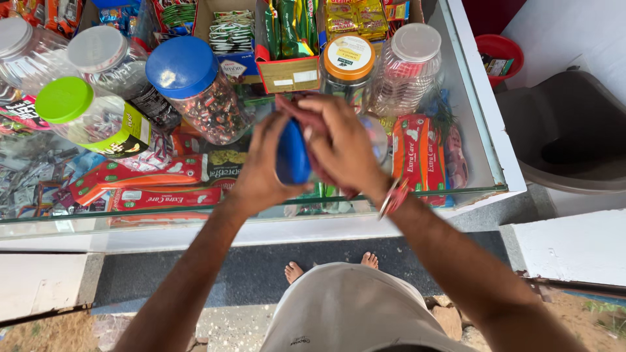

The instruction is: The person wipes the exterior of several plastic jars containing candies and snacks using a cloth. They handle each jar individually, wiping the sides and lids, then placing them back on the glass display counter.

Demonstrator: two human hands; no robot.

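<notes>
Jars on glass counter (482, 171): five upright, one more tilted, blue-lidded jar (293, 155), above counter's front edge | left hand (261, 171): curled, gripping its lid | right hand (339, 145): fingers closed over jar body.

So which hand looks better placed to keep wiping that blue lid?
Probably the right hand: it lies over the blue lid with the dark red cloth under its fingers. The left hand grips the lid's side, steadying it.
</notes>
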